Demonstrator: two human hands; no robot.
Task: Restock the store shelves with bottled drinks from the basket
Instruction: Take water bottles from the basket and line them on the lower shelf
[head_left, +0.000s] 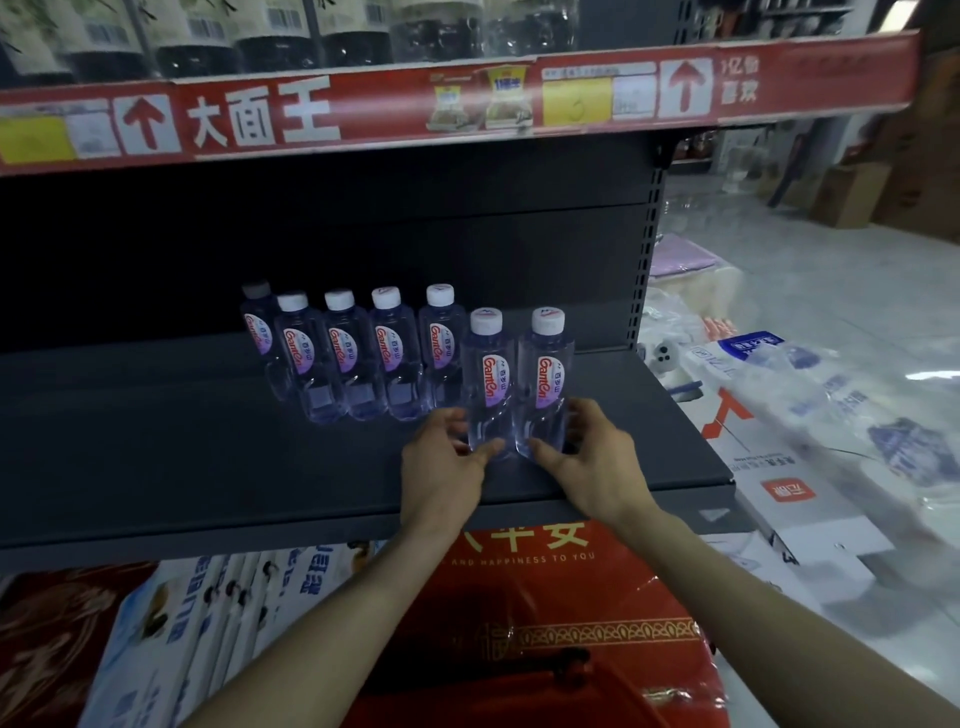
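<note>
Back row (387, 343): five clear plastic bottles, white caps, glossy labels, 10 o'clock from hands. Left hand (447, 457) curled round base of left front bottle (488, 384). Right hand (582, 452) grips base of right front bottle (545, 379), touching at its 3 o'clock. Both upright on dark matte metal shelf (208, 467). Risk: slick waisted bodies, so uneven push toward 12 o'clock likely tips one into row.

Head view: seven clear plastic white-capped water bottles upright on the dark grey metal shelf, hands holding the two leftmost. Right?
No: the head view shows the left hand and right hand holding the two rightmost clear plastic water bottles. Seven upright on the dark grey metal shelf holds.
</note>
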